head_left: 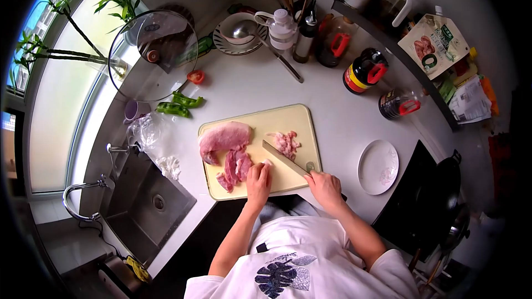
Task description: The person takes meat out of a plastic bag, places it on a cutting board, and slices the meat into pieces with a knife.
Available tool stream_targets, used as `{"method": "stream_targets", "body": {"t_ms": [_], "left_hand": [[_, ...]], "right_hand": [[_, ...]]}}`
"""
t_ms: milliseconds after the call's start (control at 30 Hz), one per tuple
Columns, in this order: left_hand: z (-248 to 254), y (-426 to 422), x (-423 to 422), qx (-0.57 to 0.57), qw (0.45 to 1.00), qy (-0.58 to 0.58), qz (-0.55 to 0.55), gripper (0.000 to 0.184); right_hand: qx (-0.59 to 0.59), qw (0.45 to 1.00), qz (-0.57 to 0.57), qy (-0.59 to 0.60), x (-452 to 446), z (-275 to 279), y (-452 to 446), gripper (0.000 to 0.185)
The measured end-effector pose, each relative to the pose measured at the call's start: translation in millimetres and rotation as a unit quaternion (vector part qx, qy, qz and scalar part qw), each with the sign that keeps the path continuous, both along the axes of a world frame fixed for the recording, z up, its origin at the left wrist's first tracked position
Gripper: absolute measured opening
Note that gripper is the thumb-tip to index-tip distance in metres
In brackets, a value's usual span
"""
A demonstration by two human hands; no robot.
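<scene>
A pale yellow cutting board (288, 181) lies at the counter's front edge. My right hand (326, 188) is closed around the handle of a kitchen knife (285, 158), its blade slanting up and left across the board. With fingers curled and pressed together, my left hand (258, 184) holds down a small piece of meat (267, 163), mostly hidden beneath the fingertips, just left of the blade. Beyond the blade sits a small heap of chopped meat (287, 144). A large chunk of raw meat (226, 137) rests on the board's left, with cut slices (235, 167) below it.
On the left are a sink (138, 210), a plastic bag (152, 135) and green peppers (180, 105); a tomato half (195, 77) lies near a glass lid (152, 55). A white plate (378, 167) sits right, beside a dark stove (413, 205). Sauce bottles (363, 72) and a ladle (280, 61) stand behind.
</scene>
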State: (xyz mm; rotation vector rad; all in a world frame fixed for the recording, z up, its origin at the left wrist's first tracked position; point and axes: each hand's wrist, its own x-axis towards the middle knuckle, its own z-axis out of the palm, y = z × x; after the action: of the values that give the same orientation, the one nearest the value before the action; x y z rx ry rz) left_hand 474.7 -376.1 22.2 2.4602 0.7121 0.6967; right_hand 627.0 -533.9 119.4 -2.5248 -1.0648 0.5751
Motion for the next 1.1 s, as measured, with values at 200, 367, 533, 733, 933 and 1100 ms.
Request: {"method": "stream_targets", "body": {"t_ms": [200, 367, 533, 733, 933, 1100], "left_hand": [[3.5, -3.5, 26.4, -0.050, 0.996, -0.042, 0.056, 0.028], [12.7, 0.5, 37.9, -0.078, 0.996, -0.050, 0.012, 0.025], [18.1, 13.0, 27.0, 0.001, 1.000, -0.012, -0.010, 0.031], [7.0, 7.0, 15.7, -0.037, 0.999, -0.021, -0.006, 0.033], [-1.0, 6.1, 18.3, -0.003, 0.998, 0.006, -0.057, 0.035], [-3.7, 6.0, 17.4, 0.002, 0.998, 0.021, -0.060, 0.030]], "right_hand": [[0.017, 1.000, -0.013, -0.001, -0.1, 0.3, 0.5, 0.028], [0.012, 1.000, -0.012, -0.003, 1.8, 2.1, 1.2, 0.028], [0.025, 1.000, 0.004, -0.015, 3.5, 1.5, -0.9, 0.029], [0.043, 0.999, 0.013, -0.026, 1.2, 11.3, -1.7, 0.029], [-0.037, 0.996, 0.058, -0.057, -1.9, 23.9, -13.5, 0.023], [-0.087, 0.991, 0.076, -0.061, -6.7, 22.6, -12.3, 0.017]]}}
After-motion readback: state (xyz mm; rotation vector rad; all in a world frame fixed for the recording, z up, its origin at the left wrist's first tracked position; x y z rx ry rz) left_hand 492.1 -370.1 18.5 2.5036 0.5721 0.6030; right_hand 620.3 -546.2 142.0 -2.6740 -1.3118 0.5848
